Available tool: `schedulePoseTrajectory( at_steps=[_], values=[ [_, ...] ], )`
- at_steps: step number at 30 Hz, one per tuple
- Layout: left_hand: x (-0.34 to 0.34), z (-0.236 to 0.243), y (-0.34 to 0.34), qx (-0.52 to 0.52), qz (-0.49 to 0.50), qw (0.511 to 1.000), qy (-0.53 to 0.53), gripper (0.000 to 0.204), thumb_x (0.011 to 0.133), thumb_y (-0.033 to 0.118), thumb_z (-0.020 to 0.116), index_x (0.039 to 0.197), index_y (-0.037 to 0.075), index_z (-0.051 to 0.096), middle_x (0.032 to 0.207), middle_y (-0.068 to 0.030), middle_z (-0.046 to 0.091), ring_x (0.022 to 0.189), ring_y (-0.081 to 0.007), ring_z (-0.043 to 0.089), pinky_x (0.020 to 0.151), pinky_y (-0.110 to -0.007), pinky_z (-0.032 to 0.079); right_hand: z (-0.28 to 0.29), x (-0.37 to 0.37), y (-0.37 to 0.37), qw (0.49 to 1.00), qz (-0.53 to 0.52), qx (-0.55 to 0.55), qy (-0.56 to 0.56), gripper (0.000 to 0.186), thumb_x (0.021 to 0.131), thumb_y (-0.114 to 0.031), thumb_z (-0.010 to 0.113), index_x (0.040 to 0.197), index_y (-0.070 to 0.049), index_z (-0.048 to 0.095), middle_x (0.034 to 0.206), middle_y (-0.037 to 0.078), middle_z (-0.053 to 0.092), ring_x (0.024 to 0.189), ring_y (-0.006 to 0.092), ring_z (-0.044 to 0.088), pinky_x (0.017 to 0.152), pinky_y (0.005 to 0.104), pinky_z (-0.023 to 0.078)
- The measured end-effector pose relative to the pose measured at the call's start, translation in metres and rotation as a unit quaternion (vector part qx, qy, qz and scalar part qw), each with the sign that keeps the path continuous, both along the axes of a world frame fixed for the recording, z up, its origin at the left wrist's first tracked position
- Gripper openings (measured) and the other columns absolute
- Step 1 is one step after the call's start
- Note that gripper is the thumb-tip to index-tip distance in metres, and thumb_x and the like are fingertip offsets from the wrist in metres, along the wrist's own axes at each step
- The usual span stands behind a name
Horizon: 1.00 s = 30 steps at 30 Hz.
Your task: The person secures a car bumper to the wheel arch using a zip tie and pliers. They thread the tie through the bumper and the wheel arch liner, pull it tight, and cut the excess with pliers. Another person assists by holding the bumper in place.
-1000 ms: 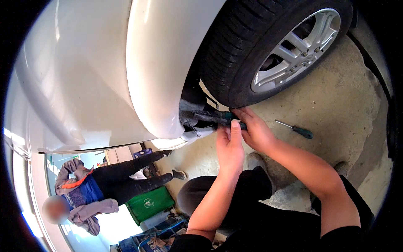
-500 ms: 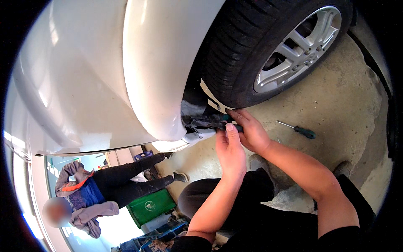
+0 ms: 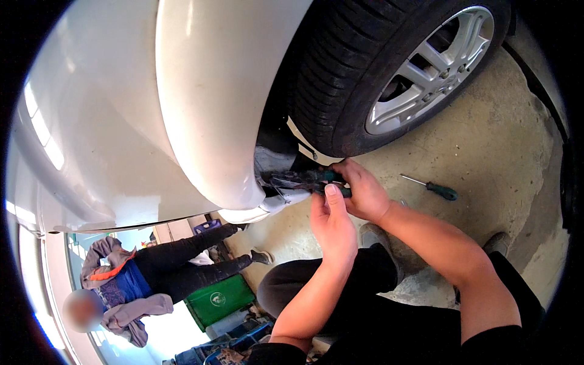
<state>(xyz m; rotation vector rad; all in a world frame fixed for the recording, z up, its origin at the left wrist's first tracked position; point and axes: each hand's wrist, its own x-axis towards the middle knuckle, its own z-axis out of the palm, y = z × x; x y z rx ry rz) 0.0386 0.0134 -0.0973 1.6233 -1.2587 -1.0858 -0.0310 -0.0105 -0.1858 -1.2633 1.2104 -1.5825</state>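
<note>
Dark green-handled pliers (image 3: 331, 176) reach into the lower corner of a white car's wheel arch. Around their handles my right hand (image 3: 365, 193) is closed, fingers wrapped. My left hand (image 3: 332, 226) is closed at the lower handle, its thumb pressed up along it. The jaws meet dark, torn-looking material (image 3: 286, 179) at the bottom edge of the white body panel (image 3: 210, 109); what exactly they grip is too dark to tell. Just beyond my hands stands the tyre (image 3: 340, 79) with its silver wheel rim (image 3: 435, 76).
A screwdriver (image 3: 439, 190) with a green handle lies on the concrete floor right of my hands. At the lower left another person (image 3: 140, 267) stands near a green bin (image 3: 220, 299). Blue crates (image 3: 225, 344) with clutter sit below it. My shoes (image 3: 380, 243) are close underneath.
The white body panel's edge has shifted left, and reflections on it have changed. The pliers' handles and both hands have moved only slightly; both hands still grip them.
</note>
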Motion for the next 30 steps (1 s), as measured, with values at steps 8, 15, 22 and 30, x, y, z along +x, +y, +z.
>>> schedulePoseTrajectory(
  at_steps=[8, 15, 22, 30],
  values=[
    [-0.010, 0.006, -0.003, 0.002, -0.023, 0.995, 0.093, 0.041, 0.108, 0.024, 0.058, 0.136, -0.004, 0.055, 0.136, -0.0143, 0.060, 0.121, -0.0187, 0.059, 0.108, -0.036, 0.046, 0.007, -0.054, 0.000, 0.992, 0.113, 0.035, 0.043, 0.028, 0.087, -0.017, 0.072, 0.111, -0.004, 0.066, 0.091, 0.019, 0.071, 0.082, 0.0420, 0.067, 0.073, 0.0489, 0.053],
    [-0.004, 0.009, -0.004, 0.053, -0.132, 0.982, 0.122, 0.050, 0.109, 0.026, 0.054, 0.150, -0.002, 0.045, 0.152, -0.0179, 0.050, 0.131, -0.0242, 0.055, 0.112, -0.041, 0.046, 0.031, -0.126, -0.012, 0.813, 0.513, 0.237, -0.143, 0.028, 0.102, -0.030, 0.065, 0.103, -0.001, 0.065, 0.071, 0.003, 0.057, 0.057, 0.0111, 0.048, 0.053, 0.0291, 0.041],
    [-0.010, 0.022, -0.009, 0.127, -0.250, 0.891, 0.357, 0.094, 0.095, 0.059, 0.064, 0.163, 0.009, 0.021, 0.163, -0.0131, 0.034, 0.149, -0.0294, 0.033, 0.125, -0.048, 0.024, 0.026, -0.124, -0.005, 0.520, 0.655, 0.311, -0.452, 0.037, 0.105, -0.043, 0.058, 0.112, -0.007, 0.060, 0.071, 0.004, 0.050, 0.053, 0.0070, 0.038, 0.045, 0.0193, 0.031],
    [-0.002, 0.006, -0.017, 0.114, -0.251, 0.893, 0.357, 0.086, 0.091, 0.056, 0.071, 0.155, 0.010, 0.036, 0.154, -0.0101, 0.046, 0.148, -0.0292, 0.037, 0.127, -0.050, 0.022, 0.042, -0.143, -0.008, 0.719, 0.580, 0.288, -0.253, 0.044, 0.098, -0.048, 0.067, 0.113, -0.007, 0.064, 0.081, 0.007, 0.064, 0.063, 0.0136, 0.057, 0.055, 0.0256, 0.045]
  ],
)
